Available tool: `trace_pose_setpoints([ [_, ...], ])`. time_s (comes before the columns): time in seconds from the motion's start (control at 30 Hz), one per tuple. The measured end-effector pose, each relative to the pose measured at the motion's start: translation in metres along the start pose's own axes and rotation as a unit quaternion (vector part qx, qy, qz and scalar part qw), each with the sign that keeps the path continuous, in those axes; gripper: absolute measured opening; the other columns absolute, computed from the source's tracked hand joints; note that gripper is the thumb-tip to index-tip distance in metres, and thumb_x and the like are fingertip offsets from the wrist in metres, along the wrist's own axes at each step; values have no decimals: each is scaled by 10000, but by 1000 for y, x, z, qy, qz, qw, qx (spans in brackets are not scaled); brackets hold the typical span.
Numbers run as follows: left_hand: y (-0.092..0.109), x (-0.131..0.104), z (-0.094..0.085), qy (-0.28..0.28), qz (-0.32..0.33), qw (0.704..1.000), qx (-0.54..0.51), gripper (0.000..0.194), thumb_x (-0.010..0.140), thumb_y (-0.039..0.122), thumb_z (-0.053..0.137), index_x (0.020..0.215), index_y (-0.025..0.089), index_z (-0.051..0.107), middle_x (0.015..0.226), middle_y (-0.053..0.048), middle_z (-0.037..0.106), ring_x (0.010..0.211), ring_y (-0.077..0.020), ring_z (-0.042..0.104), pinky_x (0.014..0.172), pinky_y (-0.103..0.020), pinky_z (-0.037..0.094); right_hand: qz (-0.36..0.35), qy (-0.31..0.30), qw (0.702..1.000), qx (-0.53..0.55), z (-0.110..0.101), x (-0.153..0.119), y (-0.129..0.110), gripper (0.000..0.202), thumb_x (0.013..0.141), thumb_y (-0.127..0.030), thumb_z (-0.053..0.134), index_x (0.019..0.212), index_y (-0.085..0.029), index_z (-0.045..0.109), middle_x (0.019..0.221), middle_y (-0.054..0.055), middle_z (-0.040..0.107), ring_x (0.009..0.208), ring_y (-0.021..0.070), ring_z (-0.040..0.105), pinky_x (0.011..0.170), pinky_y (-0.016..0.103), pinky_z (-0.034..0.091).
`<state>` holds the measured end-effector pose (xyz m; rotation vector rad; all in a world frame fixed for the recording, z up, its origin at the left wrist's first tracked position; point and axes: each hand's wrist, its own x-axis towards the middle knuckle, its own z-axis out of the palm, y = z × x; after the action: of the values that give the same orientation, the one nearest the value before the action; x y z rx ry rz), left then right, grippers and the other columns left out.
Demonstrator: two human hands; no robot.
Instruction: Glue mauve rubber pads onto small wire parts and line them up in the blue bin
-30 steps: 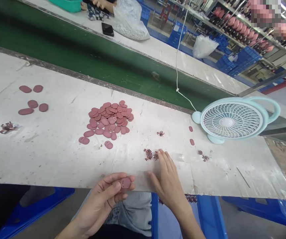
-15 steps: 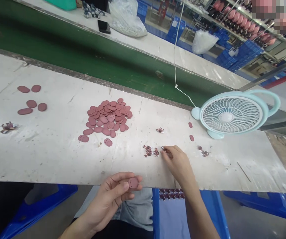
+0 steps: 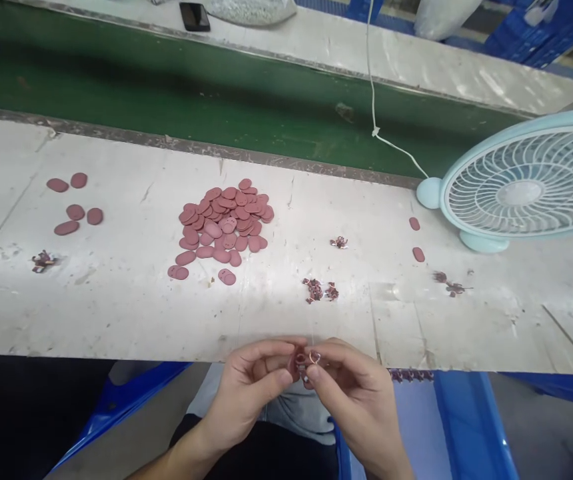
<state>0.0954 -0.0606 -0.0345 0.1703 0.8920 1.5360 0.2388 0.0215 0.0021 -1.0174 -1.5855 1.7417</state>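
My left hand (image 3: 256, 383) pinches a reddish-brown oval disc (image 3: 294, 365) on edge, near the table's front edge. Against it, my right hand (image 3: 349, 383) grips a small dark-red piece with a light loop (image 3: 312, 360); the fingertips of both hands almost meet, and they partly cover the parts. A heap of similar oval discs (image 3: 226, 223) lies beyond my left hand. Small clusters of dark-red pieces (image 3: 313, 290) rest on the table just beyond the hands, with another small piece (image 3: 339, 243) farther back.
On the white table (image 3: 131, 300), several discs (image 3: 75, 212) and a dark piece (image 3: 44, 261) lie at left. A light-blue fan (image 3: 524, 193) stands at right near two discs (image 3: 418, 254). Below the front edge is a blue tray (image 3: 471, 420); a phone (image 3: 194, 17) lies at the back.
My right hand has left the small clusters with a piece and come to my left hand. The disc in my left hand has turned on edge. The view has shifted downward.
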Motion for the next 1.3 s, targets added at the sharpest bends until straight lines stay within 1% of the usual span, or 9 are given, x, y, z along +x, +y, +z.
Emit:
trace_pose_setpoints([
  [0.2, 2, 0, 0, -1, -24, 1000, 13, 177, 795, 148, 822, 949, 231, 788, 1160, -59, 787, 963, -194, 751, 869, -287, 588, -3, -17, 999, -30, -7, 1, -2, 177, 897, -195, 721, 1022, -308, 775, 952, 35, 760, 834, 182, 721, 701, 272, 619],
  [0.4, 1, 0, 2, 0, -35, 999, 31, 59, 792, 148, 820, 788, 190, 779, 1092, -70, 804, 943, -203, 742, 843, -289, 575, -2, -49, 996, -71, -12, 4, -7, 189, 890, -211, 731, 1050, -299, 780, 988, 46, 763, 813, 194, 724, 677, 288, 624],
  [0.53, 2, -1, 4, 15, -23, 999, 35, 49, 782, 171, 832, 761, 191, 793, 1060, -68, 811, 945, -227, 745, 849, -322, 585, 36, -44, 998, -14, -9, 3, -5, 180, 903, -227, 730, 1053, -312, 781, 988, 35, 764, 821, 182, 722, 701, 283, 624],
  [0.73, -1, -4, 4, 55, -3, 998, 43, 63, 749, 204, 863, 746, 204, 800, 1032, -76, 819, 963, -271, 758, 873, -385, 605, 41, -39, 998, 38, -6, 2, 0, 151, 907, -214, 731, 1020, -299, 784, 948, 31, 752, 824, 172, 716, 710, 272, 619],
  [0.83, -3, -6, 3, 49, 4, 997, 52, 47, 763, 202, 851, 764, 209, 804, 1070, -89, 812, 1002, -292, 754, 878, -399, 607, 27, -33, 998, 37, -6, 1, 1, 155, 912, -213, 723, 1023, -304, 781, 961, 36, 754, 824, 175, 715, 710, 282, 624],
  [1.1, -7, -4, 5, 42, 21, 996, 75, 52, 796, 179, 820, 804, 231, 812, 1133, -72, 796, 993, -268, 750, 886, -382, 598, 15, -23, 998, 49, -5, 1, 4, 174, 921, -218, 710, 1056, -311, 769, 981, 39, 739, 812, 174, 701, 698, 291, 627],
  [1.17, -1, -2, 5, 29, 29, 995, 87, 79, 795, 221, 825, 872, 235, 818, 1237, -95, 757, 1032, -297, 741, 876, -397, 600, 8, -11, 999, 52, -7, -2, 6, 188, 924, -216, 702, 1069, -318, 762, 978, 38, 733, 794, 175, 700, 679, 290, 627],
  [1.23, 11, 1, 1, 35, 62, 987, 147, 163, 795, 258, 824, 957, 243, 818, 1349, -109, 696, 1095, -331, 716, 858, -400, 598, -2, 18, 998, 61, -16, -9, 12, 202, 923, -213, 694, 1078, -327, 756, 947, 40, 720, 778, 187, 693, 641, 300, 624],
  [1.3, 31, 8, -7, 85, 133, 946, 283, 205, 805, 264, 810, 1010, 258, 812, 1359, -99, 679, 1156, -335, 678, 874, -389, 580, -13, 82, 995, 60, -33, -23, 21, 204, 907, -221, 707, 1072, -330, 756, 931, 57, 702, 773, 214, 683, 596, 328, 617],
])
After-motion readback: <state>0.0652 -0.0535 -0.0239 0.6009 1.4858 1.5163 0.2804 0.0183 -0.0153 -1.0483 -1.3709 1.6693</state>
